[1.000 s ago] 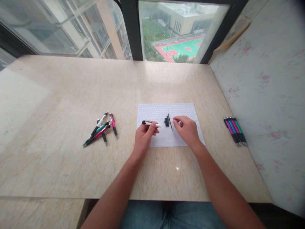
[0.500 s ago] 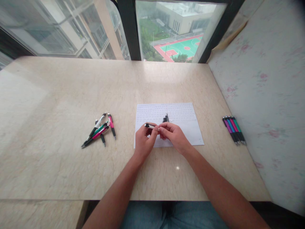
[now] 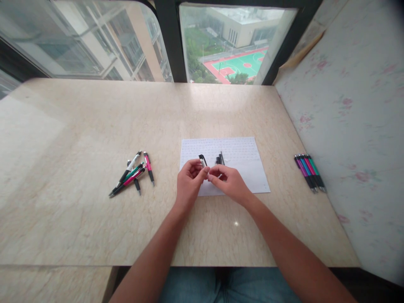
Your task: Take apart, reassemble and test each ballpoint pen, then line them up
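Note:
My left hand (image 3: 190, 179) is closed round a white pen barrel (image 3: 202, 161) with a black clip, its clip end pointing up and away from me. Close beside it, the fingertips of my right hand (image 3: 229, 180) are pinched together at the barrel's near end. What those fingertips hold is hidden. Both hands are above a sheet of paper (image 3: 249, 176) with rows of writing. Just beyond my right hand, small black pen parts (image 3: 218, 159) and a thin dark refill (image 3: 222, 157) lie on the sheet.
To the left lies a loose pile of pens (image 3: 129, 173) in white, green, pink and black, with a pink pen (image 3: 148, 166) beside it. On the right, several coloured pens (image 3: 309, 172) lie in a row near the wall (image 3: 356, 139). A window stands behind the marble-patterned table (image 3: 94, 227).
The white barrel has turned from lying sideways to pointing up and away. My left fingers have shifted round it, while my right hand stays pinched at its near end.

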The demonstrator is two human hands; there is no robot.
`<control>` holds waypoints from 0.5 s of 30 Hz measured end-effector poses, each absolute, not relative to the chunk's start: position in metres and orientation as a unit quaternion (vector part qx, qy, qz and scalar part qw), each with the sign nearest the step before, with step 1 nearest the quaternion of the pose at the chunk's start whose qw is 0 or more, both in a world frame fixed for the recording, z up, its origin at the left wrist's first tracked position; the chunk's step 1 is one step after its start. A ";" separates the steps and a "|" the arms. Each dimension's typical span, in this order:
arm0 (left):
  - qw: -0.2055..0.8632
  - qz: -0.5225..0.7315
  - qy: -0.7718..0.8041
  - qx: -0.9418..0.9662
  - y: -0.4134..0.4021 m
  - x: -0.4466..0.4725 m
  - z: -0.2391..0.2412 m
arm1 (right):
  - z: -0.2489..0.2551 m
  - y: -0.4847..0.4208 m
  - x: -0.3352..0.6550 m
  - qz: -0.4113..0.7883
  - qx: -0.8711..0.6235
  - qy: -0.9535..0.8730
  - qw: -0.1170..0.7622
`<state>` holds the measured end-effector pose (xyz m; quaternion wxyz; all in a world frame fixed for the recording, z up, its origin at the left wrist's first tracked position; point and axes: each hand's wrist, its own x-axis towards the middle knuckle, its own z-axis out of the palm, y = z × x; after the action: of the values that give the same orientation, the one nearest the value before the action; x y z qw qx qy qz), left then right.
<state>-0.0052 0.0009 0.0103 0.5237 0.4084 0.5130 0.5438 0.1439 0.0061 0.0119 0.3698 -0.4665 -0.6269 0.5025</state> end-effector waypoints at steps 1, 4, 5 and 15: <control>0.522 0.539 0.515 0.415 0.001 -0.005 0.010 | 0.013 0.006 0.145 0.488 -0.470 -0.640 0.363; 0.514 0.517 0.523 0.441 0.000 -0.005 0.011 | 0.018 0.008 0.151 0.431 -0.495 -0.670 0.347; 0.511 0.511 0.525 0.449 0.000 -0.004 0.011 | 0.020 0.010 0.154 0.406 -0.513 -0.675 0.342; 0.490 0.479 0.536 0.493 -0.001 -0.006 0.009 | 0.027 0.025 0.188 0.156 -0.726 -0.656 0.138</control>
<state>-0.0055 -0.0015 0.0089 0.4902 0.4932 0.5360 0.4787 0.1882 0.0250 0.0266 0.1380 -0.7258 -0.6555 0.1564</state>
